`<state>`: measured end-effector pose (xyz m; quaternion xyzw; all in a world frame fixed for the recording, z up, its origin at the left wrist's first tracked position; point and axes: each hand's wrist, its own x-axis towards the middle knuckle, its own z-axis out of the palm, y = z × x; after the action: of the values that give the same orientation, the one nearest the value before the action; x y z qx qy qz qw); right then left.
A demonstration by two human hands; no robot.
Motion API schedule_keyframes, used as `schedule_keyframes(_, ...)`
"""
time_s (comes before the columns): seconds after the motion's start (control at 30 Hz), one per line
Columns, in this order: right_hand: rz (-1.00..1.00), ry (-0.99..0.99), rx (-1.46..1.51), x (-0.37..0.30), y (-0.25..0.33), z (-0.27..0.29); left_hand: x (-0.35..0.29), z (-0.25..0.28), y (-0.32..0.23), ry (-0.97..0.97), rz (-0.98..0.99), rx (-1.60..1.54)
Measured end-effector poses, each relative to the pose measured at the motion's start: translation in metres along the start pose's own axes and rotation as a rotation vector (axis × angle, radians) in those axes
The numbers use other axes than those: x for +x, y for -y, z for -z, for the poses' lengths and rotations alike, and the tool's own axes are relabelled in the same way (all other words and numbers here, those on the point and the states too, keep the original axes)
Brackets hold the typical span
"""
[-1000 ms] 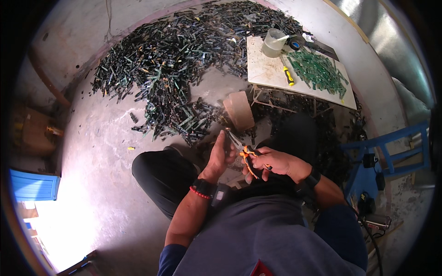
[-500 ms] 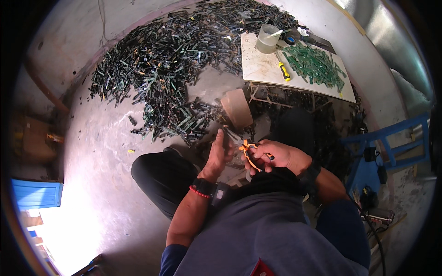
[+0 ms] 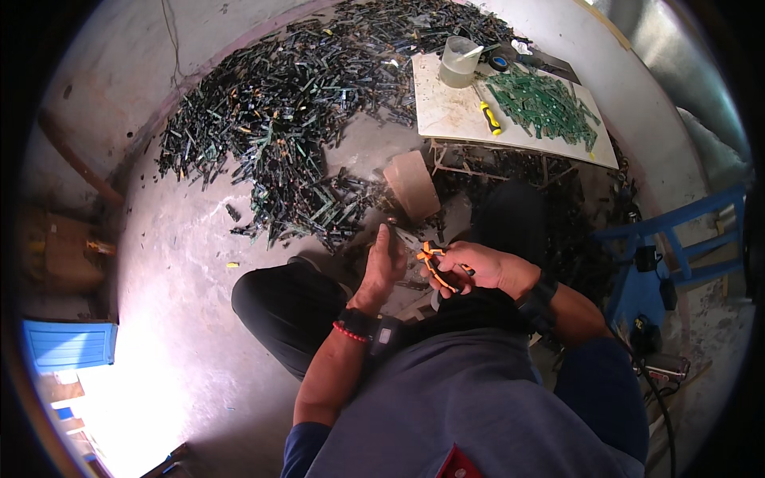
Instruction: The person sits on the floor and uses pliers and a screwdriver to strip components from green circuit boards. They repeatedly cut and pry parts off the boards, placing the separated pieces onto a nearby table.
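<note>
— Where are the pliers (image 3: 431,253) to be found?

— They are held in the right hand (image 3: 484,267), between the person's legs, with the fingers wrapped around the orange and black handles. The nose is pointed up and leftward, toward the thumb tip of the left hand (image 3: 382,267).

— Is anything gripped by the left fingers?

— That cannot be made out; the thumb is raised and the other fingers are partly hidden behind it.

— What is seen ahead of the hands?

— A tan box-like piece (image 3: 412,187) is seen, tilted, just beyond the nose of the pliers. Farther off, the floor (image 3: 187,239) is covered by a broad heap of dark strips (image 3: 295,135).

— And on the bench (image 3: 446,115)?

— Green strips (image 3: 542,103) are piled toward its right side. A yellow and black screwdriver (image 3: 490,119) is laid beside them, and a translucent cup (image 3: 459,68) of cloudy liquid is stood near the far edge.
</note>
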<state>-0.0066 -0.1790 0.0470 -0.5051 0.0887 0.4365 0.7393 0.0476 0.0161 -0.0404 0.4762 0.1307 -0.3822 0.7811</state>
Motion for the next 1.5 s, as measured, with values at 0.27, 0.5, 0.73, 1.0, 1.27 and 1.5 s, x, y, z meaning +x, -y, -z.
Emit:
schedule_keyframes(0.27, 0.003, 0.026, 0.045, 0.001, -0.002, 0.000, 0.006, 0.008, 0.008, 0.089, -0.075, 0.037)
schedule_keyframes(0.5, -0.157, 0.009, 0.384, 0.010, -0.013, -0.003, 0.002, 0.004, 0.002, 0.057, -0.076, 0.046)
schedule_keyframes(0.73, -0.110, 0.013, 0.474, 0.014, -0.016, -0.010, 0.001, 0.006, 0.003, 0.073, -0.075, 0.029)
schedule_keyframes(1.0, 0.010, -0.240, -0.043, 0.020, -0.027, -0.018, -0.011, -0.009, -0.008, -0.048, -0.071, 0.126)
schedule_keyframes(1.27, 0.329, -0.731, -1.741, 0.025, -0.020, 0.014, 0.005, 0.010, 0.015, -0.034, -0.069, 0.173)
schedule_keyframes(1.5, 0.394, -0.677, -1.587, 0.024, -0.014, 0.014, -0.001, 0.011, -0.002, 0.069, 0.088, -0.027)
